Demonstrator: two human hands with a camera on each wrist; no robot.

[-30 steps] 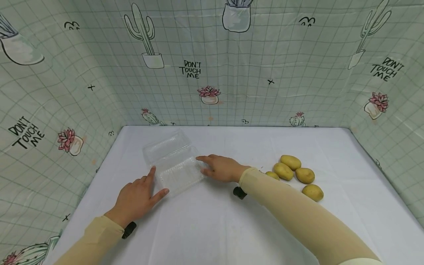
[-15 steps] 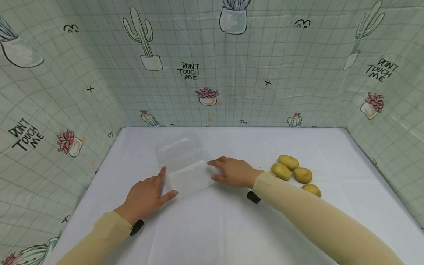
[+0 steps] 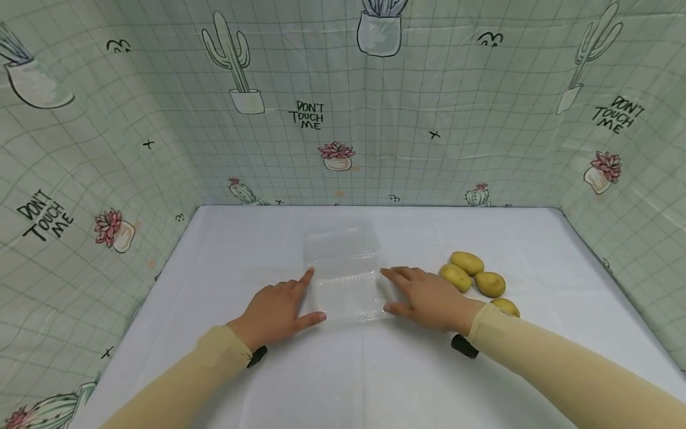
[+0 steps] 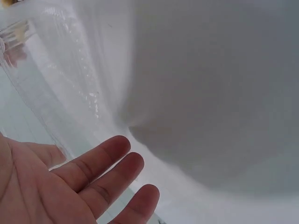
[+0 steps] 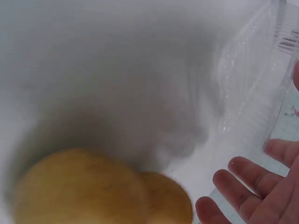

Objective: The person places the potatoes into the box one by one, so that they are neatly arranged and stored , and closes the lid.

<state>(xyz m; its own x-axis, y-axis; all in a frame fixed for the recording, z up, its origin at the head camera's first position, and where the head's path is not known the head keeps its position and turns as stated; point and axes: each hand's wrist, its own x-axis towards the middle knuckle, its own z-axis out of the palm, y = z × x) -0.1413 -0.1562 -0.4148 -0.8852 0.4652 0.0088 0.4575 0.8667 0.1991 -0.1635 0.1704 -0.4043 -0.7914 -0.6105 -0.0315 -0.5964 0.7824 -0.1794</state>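
A clear plastic clamshell box point(image 3: 348, 298) lies on the white table with its lid folded back away from me. My left hand point(image 3: 273, 313) touches its left side, index finger at the hinge corner and thumb at the near corner. On the opposite side, my right hand point(image 3: 429, 298) rests its index finger and thumb against the box's edge. Both wrist views show the other fingers extended, with the box's ribbed wall point(image 4: 70, 60) beside them. Potatoes point(image 3: 467, 263) lie just beyond the right hand and forearm, which partly cover them.
Two potatoes point(image 5: 79, 186) loom close in the right wrist view. A cloth printed with cacti point(image 3: 343, 119) hangs behind the table and along its sides. The white tabletop point(image 3: 343, 381) reaches back to that cloth.
Both hands have moved right across the table, and the box has slid along with them toward the potatoes. It has also turned to sit squarer to me.
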